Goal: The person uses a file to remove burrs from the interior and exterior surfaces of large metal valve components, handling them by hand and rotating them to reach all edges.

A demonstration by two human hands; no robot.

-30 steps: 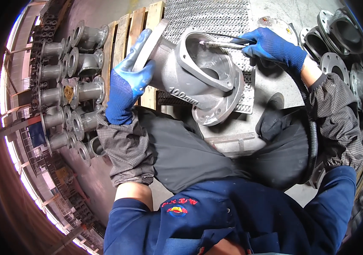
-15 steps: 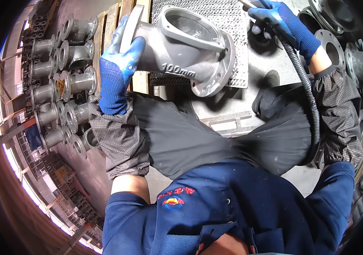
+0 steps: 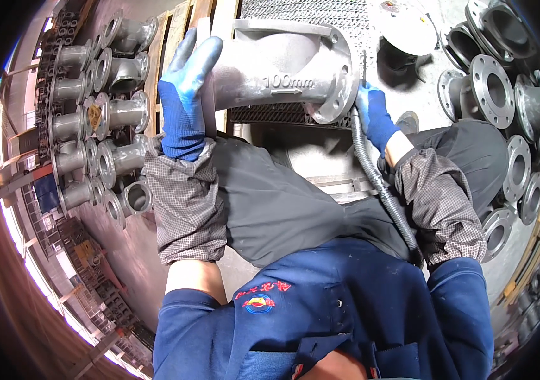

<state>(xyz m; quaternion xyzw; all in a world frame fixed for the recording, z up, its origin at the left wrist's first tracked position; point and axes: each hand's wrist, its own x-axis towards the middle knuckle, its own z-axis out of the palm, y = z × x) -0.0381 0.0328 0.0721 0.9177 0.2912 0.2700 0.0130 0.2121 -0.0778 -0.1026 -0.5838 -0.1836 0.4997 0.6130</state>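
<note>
- Since half a second ago, the person's right hand in a blue glove (image 3: 377,120) has come down from the upper right to the fitting's right end, and the grey cast-metal pipe fitting with flanged ends (image 3: 251,79) has rolled so its wide side opening faces away.
- That fitting lies between the hands, ahead of the dark-trousered legs (image 3: 276,196), over the grey patterned metal surface (image 3: 301,9); its contact underneath is hidden.
- Left hand, in a blue glove (image 3: 184,104): its grip straddles the left flange (image 3: 208,117), thumb and fingers pinching the rim from either side.
- Right hand: its fingertips are hidden behind the right flange (image 3: 346,69), so I cannot tell how its grip stands; a black ribbed hose (image 3: 377,174) runs down beside it.
- Judging by its thick walls, the fitting should be heavy, rigid and hard to dent, perhaps slippery where dusty, and prone to roll on its round rims.
- Best holds: both flange rims, one hand each, keeping the weight balanced between them.
</note>
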